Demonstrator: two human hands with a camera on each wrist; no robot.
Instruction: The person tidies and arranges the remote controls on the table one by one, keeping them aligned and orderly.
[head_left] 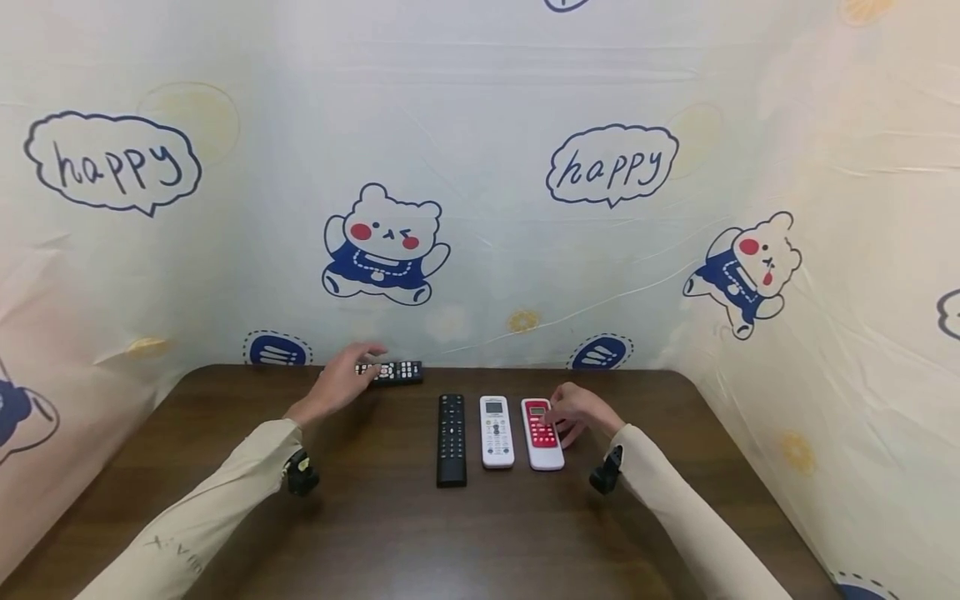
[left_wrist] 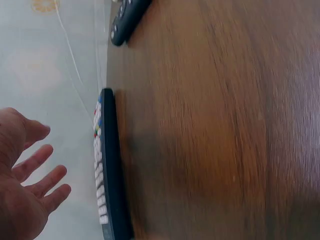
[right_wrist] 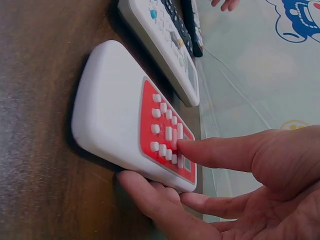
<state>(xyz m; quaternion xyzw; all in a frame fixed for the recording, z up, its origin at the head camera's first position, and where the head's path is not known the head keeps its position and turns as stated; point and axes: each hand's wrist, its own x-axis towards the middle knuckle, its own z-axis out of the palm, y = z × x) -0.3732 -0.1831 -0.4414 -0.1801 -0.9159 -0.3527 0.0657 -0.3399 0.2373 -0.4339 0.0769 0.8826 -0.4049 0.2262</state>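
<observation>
My right hand [head_left: 587, 408] holds a white remote control with a red button panel [head_left: 546, 457] by its right side. In the right wrist view the thumb [right_wrist: 215, 150] lies on its buttons, and other fingers touch the side edge. The remote lies flat on the table. At the far edge my left hand [head_left: 343, 382] is over a short black remote control with white buttons [head_left: 405, 372]. The left wrist view shows its relaxed, spread fingers [left_wrist: 52, 197] apart from that remote, with nothing between them.
Between the hands lie a long black remote control [head_left: 452, 450] and a white remote control [head_left: 497, 433], side by side. The brown wooden table [head_left: 375, 533] meets a printed cloth backdrop [head_left: 495, 250] at its far edge.
</observation>
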